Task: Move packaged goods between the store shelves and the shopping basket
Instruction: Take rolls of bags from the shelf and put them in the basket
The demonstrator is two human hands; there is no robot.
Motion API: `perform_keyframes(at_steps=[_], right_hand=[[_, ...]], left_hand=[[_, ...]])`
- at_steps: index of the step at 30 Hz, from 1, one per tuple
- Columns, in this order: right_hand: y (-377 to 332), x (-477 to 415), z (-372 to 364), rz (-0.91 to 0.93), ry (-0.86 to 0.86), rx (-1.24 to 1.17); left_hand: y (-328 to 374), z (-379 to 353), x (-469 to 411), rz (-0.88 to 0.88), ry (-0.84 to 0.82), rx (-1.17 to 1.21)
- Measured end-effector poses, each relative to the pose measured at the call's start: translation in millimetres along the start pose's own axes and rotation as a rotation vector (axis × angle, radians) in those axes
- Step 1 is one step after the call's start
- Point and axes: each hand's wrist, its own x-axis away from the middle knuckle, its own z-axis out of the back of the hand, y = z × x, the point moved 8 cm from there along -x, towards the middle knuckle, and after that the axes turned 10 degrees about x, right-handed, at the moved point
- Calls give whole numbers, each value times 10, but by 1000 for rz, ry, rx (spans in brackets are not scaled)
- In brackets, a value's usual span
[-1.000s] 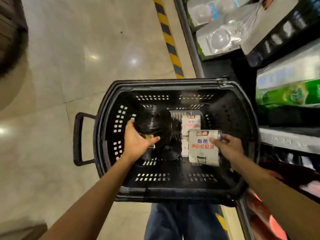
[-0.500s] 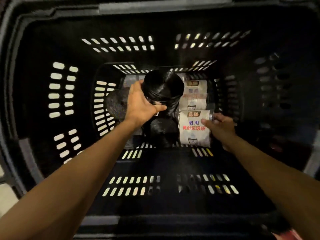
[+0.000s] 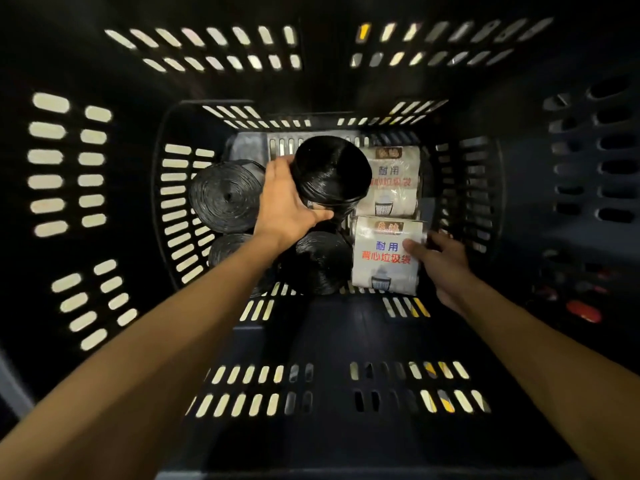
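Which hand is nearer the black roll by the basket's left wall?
Left. The left hand, gripping another black roll, is right beside that roll; the right hand holds a white pack at the opposite side.

Pale, brightly lit floor (image 3: 48,102) shows at left, a yellow-and-black floor stripe (image 3: 430,370) at lower right.

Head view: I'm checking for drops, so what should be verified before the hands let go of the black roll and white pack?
1. Left hand grips black roll: ok.
2. Right hand pinches near white pack: ok.
3. Both inside basket: ok.
4. Spot beneath black roll free: cannot tell, roll hides it.
5. Near white pack seated on basket floor: cannot tell.
6. Room around them: not ok, loose black rolls and far white pack crowd close.
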Motion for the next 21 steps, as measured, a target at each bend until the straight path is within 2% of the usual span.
perform_keyframes(at_steps=[5,9,14,18,21], right_hand=[[6,2,3,21,48,-8],[2,14,-22,24,84,-26],[-9,28,-16,10,79,-10],[-17,29,-6,10,77,6],[-11,22,-1,16,110,14]], left_hand=[[-42,-45,8,2,-35,6],[-104,-51,44,78,-111,129],[-85,30,17,172,-18,266],[-119,38,45,146,22,372],[-170,-4,143,112,0,346]])
